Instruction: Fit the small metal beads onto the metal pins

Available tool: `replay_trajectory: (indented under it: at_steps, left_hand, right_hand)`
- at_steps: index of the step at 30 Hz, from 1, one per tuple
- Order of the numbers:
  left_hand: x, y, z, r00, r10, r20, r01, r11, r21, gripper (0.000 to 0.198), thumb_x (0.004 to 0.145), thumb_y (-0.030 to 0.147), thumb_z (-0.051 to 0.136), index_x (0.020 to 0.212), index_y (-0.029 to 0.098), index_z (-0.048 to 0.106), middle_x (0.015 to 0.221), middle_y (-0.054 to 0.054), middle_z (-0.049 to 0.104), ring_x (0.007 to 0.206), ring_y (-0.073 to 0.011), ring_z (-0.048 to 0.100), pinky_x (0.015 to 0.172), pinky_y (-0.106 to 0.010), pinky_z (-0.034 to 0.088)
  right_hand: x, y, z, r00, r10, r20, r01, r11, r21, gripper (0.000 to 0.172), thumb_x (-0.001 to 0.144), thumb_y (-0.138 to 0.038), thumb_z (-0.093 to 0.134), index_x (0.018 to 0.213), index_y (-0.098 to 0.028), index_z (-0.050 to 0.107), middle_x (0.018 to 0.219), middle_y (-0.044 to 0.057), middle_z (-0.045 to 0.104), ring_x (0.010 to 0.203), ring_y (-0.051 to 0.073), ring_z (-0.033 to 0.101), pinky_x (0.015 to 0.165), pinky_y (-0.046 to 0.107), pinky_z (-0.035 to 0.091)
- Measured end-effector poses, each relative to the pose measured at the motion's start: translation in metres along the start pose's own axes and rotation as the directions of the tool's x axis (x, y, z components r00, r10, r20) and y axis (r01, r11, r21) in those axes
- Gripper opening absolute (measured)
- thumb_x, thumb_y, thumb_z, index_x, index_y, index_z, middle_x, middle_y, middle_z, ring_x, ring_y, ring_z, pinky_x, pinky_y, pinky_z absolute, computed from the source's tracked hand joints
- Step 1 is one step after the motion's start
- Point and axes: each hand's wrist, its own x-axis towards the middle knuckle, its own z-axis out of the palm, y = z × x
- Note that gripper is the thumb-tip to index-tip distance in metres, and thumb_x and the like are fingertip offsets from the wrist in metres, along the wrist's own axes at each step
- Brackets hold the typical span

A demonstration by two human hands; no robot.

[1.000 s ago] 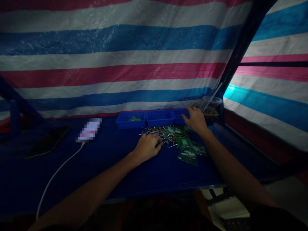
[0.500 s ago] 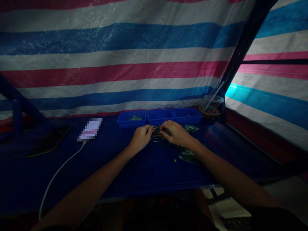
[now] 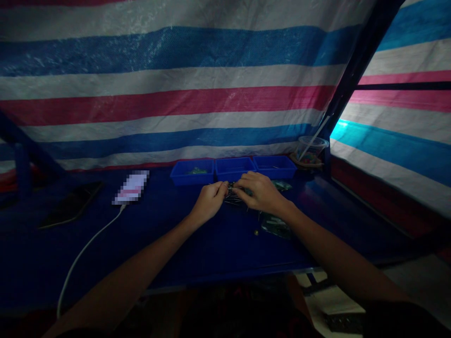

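Fingers [image 3: 221, 188] of the left hand [image 3: 208, 203] and fingers [image 3: 244, 190] of the right hand [image 3: 260, 192] are bent, their tips closed from either side onto a clump of metal pins [image 3: 231, 193] on the table just before the middle tray. Dim light and the knuckles hide most of the clump, so single pins cannot be made out.

Behind hangs a striped tarp [image 3: 176, 94], and the blue table [image 3: 211, 253] runs dark to its front edge. Three blue trays [image 3: 234, 169] stand in a row at the back. A black phone [image 3: 70, 211] lies at far left, beside a lit phone [image 3: 131, 188] on a white cable. Green circuit boards [image 3: 275, 226] lie partly under the right wrist.

A second ago the right hand reached to the right tray and the pins lay scattered wide; since half a second ago both hands have barely shifted.
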Motion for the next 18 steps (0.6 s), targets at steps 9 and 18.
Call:
replay_trajectory:
  at_steps: [9, 18]
  left_hand:
    - [-0.018, 0.021, 0.005, 0.919, 0.284, 0.272, -0.328, 0.935, 0.133, 0.023, 0.090, 0.037, 0.050, 0.092, 0.017, 0.062, 0.079, -0.002, 0.062, 0.072, -0.0142, 0.057, 0.066, -0.026, 0.044]
    - [-0.037, 0.032, 0.025, 0.701, 0.462, 0.543, -0.634, 0.753, 0.178, 0.019, 0.094, 0.023, 0.044, 0.095, 0.018, 0.062, 0.089, -0.004, 0.062, 0.082, -0.0145, 0.058, 0.077, -0.028, 0.046]
  right_hand:
    - [-0.002, 0.029, -0.034, 0.698, 0.224, -0.681, -0.267, 0.963, 0.043, 0.026, 0.088, -0.028, 0.045, 0.064, -0.019, 0.050, 0.059, -0.001, 0.048, 0.056, 0.012, 0.044, 0.057, 0.027, 0.035]
    - [-0.029, 0.106, -0.027, 0.732, 0.593, -0.336, -0.679, 0.677, -0.283, 0.039, 0.081, -0.042, 0.056, 0.102, -0.011, 0.065, 0.099, 0.020, 0.063, 0.098, 0.035, 0.053, 0.081, 0.050, 0.042]
